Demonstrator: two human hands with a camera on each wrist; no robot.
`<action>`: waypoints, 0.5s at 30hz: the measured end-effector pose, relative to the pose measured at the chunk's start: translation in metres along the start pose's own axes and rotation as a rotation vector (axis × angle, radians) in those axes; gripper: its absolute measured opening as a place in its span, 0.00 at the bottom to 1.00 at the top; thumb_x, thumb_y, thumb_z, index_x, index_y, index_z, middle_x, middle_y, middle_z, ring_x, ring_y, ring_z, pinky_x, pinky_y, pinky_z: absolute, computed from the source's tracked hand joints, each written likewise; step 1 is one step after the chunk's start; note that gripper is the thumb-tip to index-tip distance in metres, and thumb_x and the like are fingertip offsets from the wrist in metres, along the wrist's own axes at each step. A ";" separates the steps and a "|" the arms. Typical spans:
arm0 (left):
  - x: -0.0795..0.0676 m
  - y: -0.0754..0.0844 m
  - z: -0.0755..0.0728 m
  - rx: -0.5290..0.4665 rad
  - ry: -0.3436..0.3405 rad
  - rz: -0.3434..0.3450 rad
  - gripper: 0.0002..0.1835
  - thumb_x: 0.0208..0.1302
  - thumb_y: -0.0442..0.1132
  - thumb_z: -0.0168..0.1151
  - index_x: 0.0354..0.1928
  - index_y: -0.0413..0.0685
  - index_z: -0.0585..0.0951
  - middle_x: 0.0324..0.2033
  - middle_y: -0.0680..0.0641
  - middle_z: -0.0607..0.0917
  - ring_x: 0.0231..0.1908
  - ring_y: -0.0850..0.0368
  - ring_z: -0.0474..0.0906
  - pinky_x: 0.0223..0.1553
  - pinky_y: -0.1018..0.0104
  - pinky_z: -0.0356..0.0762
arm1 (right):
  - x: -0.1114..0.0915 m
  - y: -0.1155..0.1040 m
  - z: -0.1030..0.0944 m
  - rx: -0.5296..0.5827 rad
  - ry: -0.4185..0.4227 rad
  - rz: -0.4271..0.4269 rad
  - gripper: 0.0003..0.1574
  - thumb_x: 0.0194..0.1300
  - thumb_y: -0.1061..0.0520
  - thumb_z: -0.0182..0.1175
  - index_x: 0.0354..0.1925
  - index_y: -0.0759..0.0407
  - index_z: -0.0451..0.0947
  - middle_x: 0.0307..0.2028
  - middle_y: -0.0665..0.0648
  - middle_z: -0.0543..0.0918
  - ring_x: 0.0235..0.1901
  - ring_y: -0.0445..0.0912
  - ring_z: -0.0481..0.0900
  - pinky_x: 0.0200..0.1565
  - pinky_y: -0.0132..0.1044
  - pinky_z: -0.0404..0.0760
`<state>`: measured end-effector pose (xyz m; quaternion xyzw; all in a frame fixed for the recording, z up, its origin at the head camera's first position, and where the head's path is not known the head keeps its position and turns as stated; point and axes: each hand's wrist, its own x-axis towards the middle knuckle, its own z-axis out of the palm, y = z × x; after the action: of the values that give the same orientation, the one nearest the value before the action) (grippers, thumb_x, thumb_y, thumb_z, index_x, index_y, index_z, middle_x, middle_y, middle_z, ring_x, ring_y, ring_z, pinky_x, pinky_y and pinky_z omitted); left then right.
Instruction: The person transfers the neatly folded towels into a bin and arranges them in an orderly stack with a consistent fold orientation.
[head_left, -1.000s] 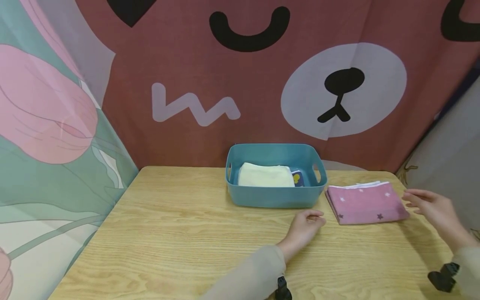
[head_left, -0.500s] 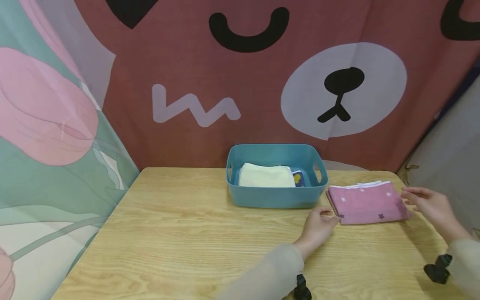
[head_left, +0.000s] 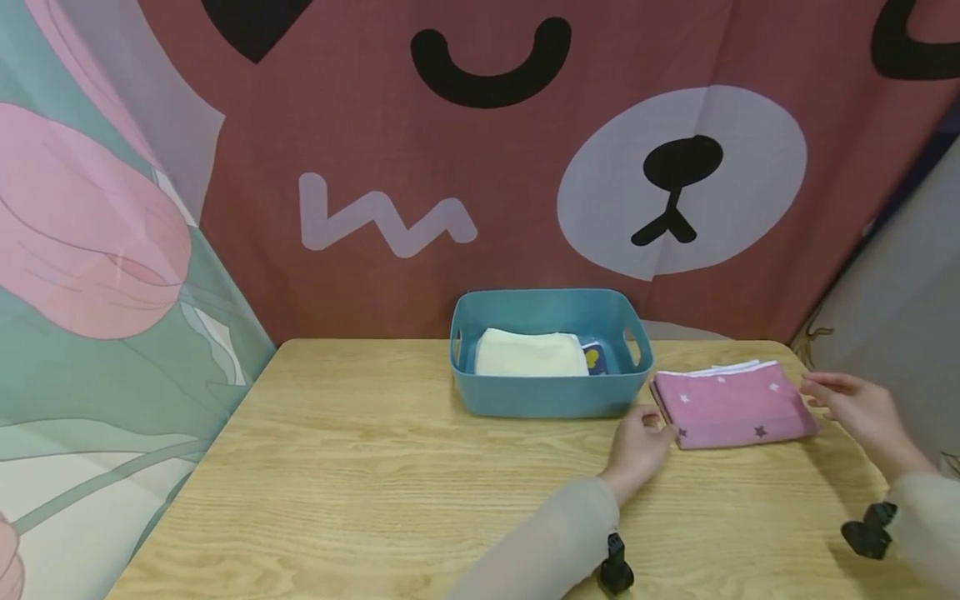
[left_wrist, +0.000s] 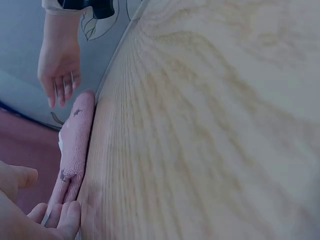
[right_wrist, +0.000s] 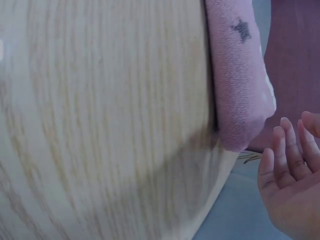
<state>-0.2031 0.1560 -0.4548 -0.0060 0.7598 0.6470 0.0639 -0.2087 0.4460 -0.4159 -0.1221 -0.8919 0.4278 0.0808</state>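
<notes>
A folded pink towel [head_left: 735, 408] with white and grey stars lies flat at the right of the table. My left hand [head_left: 640, 446] is at its left edge, fingertips right by the fold, thumb apart from the fingers. In the left wrist view, the fingers of that hand [left_wrist: 30, 212] reach to the towel's near end [left_wrist: 72, 175]. On the other side, my right hand [head_left: 858, 412] hovers just off the towel's right edge. Its fingers are loosely bent with nothing between them, as the right wrist view shows of the hand [right_wrist: 295, 187] beside the towel's end [right_wrist: 237, 100].
Behind the left hand stands a blue basket [head_left: 555, 396] with handle holes. Inside it lie a folded cream cloth [head_left: 532, 354] and a small dark blue item [head_left: 595, 358] with a yellow print. A bear-print curtain [head_left: 375, 292] hangs along the back edge of the wooden table [head_left: 360, 483].
My left hand has moved right, from in front of the basket to the towel's left edge. The right hand has shifted slightly left. Towel and basket stay in place.
</notes>
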 end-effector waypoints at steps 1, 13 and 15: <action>0.001 0.000 0.001 0.001 0.002 0.000 0.15 0.60 0.36 0.70 0.49 0.45 0.81 0.39 0.52 0.82 0.39 0.62 0.79 0.44 0.69 0.78 | 0.000 0.002 0.000 0.001 -0.004 0.002 0.39 0.73 0.43 0.54 0.60 0.78 0.68 0.30 0.23 0.70 0.27 0.25 0.74 0.28 0.26 0.76; 0.012 0.005 0.011 -0.021 0.027 -0.027 0.20 0.59 0.34 0.70 0.54 0.43 0.80 0.43 0.51 0.82 0.44 0.61 0.79 0.47 0.68 0.79 | 0.004 0.019 0.009 0.048 0.022 0.069 0.31 0.74 0.47 0.53 0.56 0.74 0.72 0.31 0.38 0.79 0.26 0.30 0.74 0.27 0.32 0.80; 0.014 0.006 0.012 -0.013 0.032 -0.021 0.20 0.58 0.33 0.70 0.54 0.42 0.80 0.43 0.50 0.82 0.44 0.60 0.79 0.47 0.68 0.79 | 0.005 0.021 0.012 0.026 0.024 0.098 0.35 0.74 0.45 0.52 0.61 0.75 0.68 0.39 0.56 0.83 0.28 0.29 0.72 0.25 0.32 0.79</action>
<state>-0.2160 0.1695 -0.4522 -0.0246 0.7565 0.6509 0.0587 -0.2136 0.4513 -0.4400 -0.1698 -0.8783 0.4411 0.0721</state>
